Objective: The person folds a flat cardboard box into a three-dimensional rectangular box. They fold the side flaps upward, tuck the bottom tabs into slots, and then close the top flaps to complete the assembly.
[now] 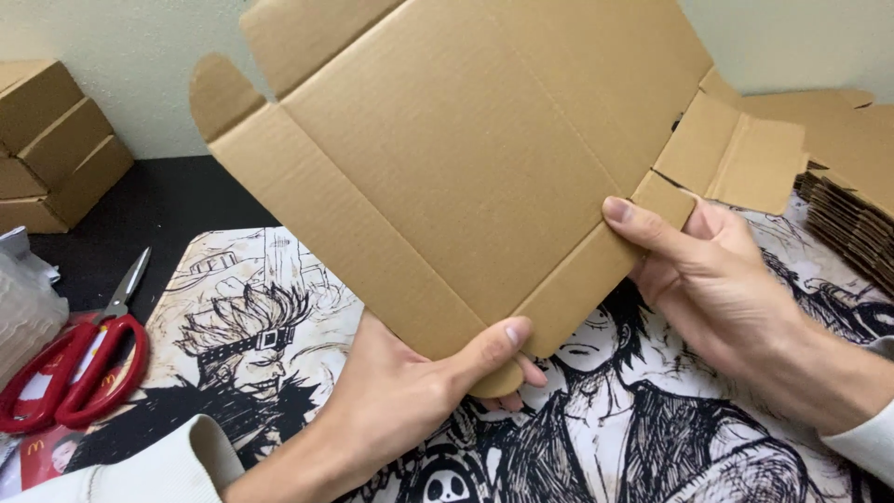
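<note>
At the far left, 3 folded cardboard boxes (51,140) are sitting stacked against the wall, and below them red-handled scissors (79,359) are lying on the dark table (177,200), just beside the edge of a desk mat (279,307) printed with black-and-white comic figures. Moving right, the left hand (410,401) is coming up from the bottom edge in a cream sleeve and pinching the lower corner of a flat, unfolded cardboard box blank (447,158); its thumb is pressing on the front face near the rounded tab while the other fingers are curling behind, only their tips showing. The blank is being held in the air above the mat, tilted with 1 corner pointing down, its flaps spreading out at the upper left and right. Further right, the right hand (717,279) is gripping the blank's right edge, thumb lying flat along a narrow side flap and fingers tucked behind. At the far right, a stack of flat cardboard blanks (852,196) is resting on the table.
</note>
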